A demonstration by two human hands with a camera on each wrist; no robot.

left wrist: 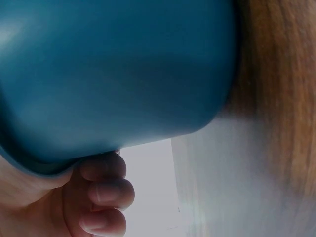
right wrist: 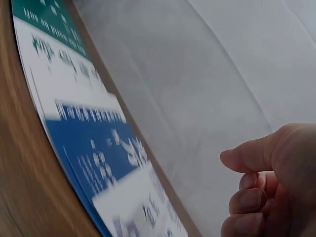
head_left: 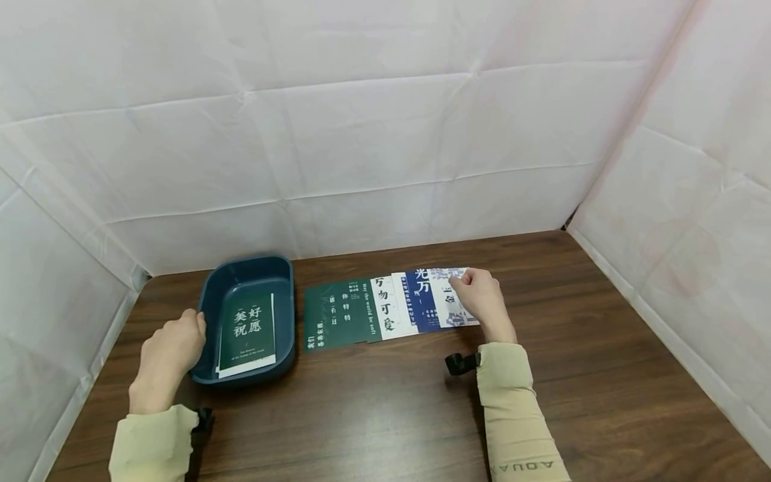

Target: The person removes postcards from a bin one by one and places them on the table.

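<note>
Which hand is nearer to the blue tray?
Left. The left hand grips the rim of the blue tray at its left side. The right hand is well off to the tray's right, over the row of cards.

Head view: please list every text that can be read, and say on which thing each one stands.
"美好祝愿": green card in the blue tray.
"万勿可爱" (uncertain): white card.
"光万": blue card.
"AQUA", upside down: right sleeve.
"May the world be soft" (uncertain): white card's left edge.
Other print: too small.
Wrist views: blurred.
</note>
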